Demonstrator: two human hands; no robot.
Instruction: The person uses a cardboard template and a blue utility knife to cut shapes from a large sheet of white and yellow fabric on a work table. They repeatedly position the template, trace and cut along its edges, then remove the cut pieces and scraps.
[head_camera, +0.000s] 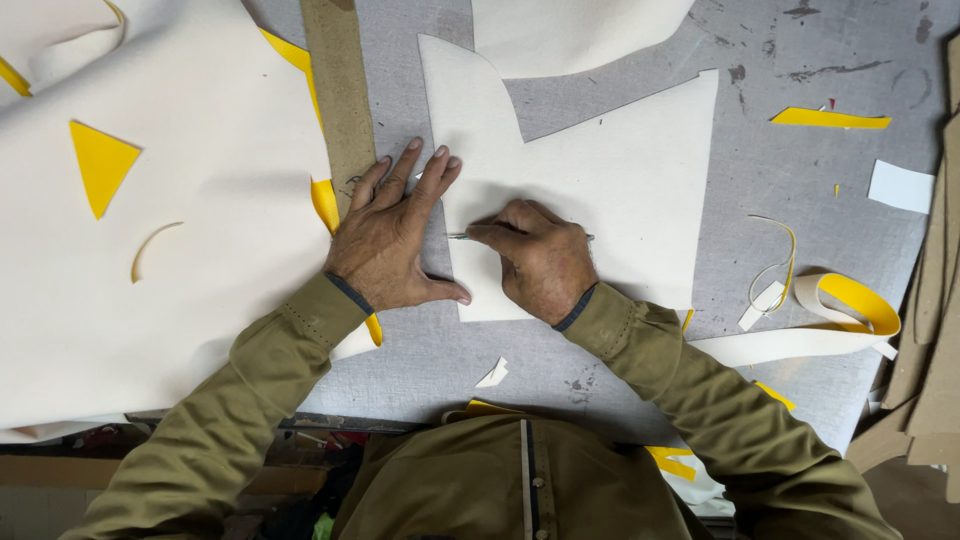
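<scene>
Nearest me, a small white offcut (492, 374) lies on the grey cutting board (780, 180), just below the work. My right hand (540, 262) is closed around a thin metal-tipped knife (458, 236), its point reaching left to the edge of the cream pattern piece (610, 190), which sits flat on the board in front of me. My left hand (392, 238) lies open and flat, palm down, with the fingers spread. The fingertips press on the left margin of the piece beside the blade, and the thumb stretches along its lower corner.

To do this stroke well, I judge I should keep the left hand's weight steady so the piece cannot creep, hold the blade low, and draw it along the edge in one even pull, with my fingertips well clear of the cutting line. A pause partway would likely leave a nick in the edge.

To my left a large cream sheet (150, 280) with a yellow underside covers the table, a yellow triangle (100, 165) showing through a cut-out. A tan strip (340, 90) runs between that sheet and my piece. Off to the right lie a curled cream-and-yellow strip (850, 305), a yellow sliver (830, 119) and a small white rectangle (900, 186). Brown card pieces (930, 330) are stacked at the far right edge.
</scene>
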